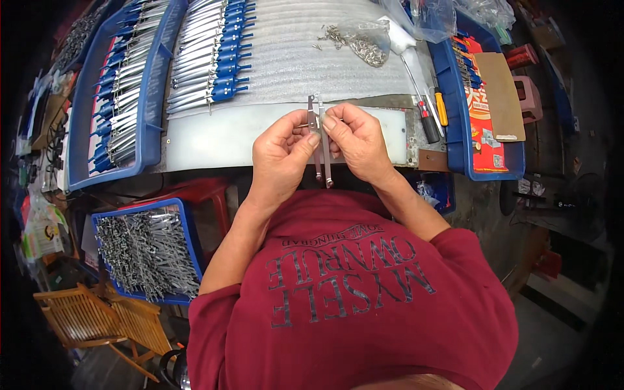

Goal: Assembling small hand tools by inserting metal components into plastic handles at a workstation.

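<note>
My left hand (pixel 281 148) pinches a slim metal strip (pixel 311 109) between thumb and fingers, over the near edge of the bench. Close beside it, my right hand (pixel 361 140) grips a second, similar metal strip (pixel 327 159). Both strips run nearly parallel, their near ends pointing toward my body and their far ends almost touching. Whether they are joined between my fingertips is hidden. Under and beyond my hands lies a pale white board (pixel 224 138).
Silver rods with blue parts (pixel 224 62) lie in a row on foam sheeting (pixel 286 58). Small metal pins (pixel 368 51) spill from a clear bag. A black-and-red screwdriver (pixel 428 123) and a yellow-handled one (pixel 441 109) lie right. Blue trays (pixel 151 117) flank the bench; a blue bin (pixel 190 244) holds metal parts.
</note>
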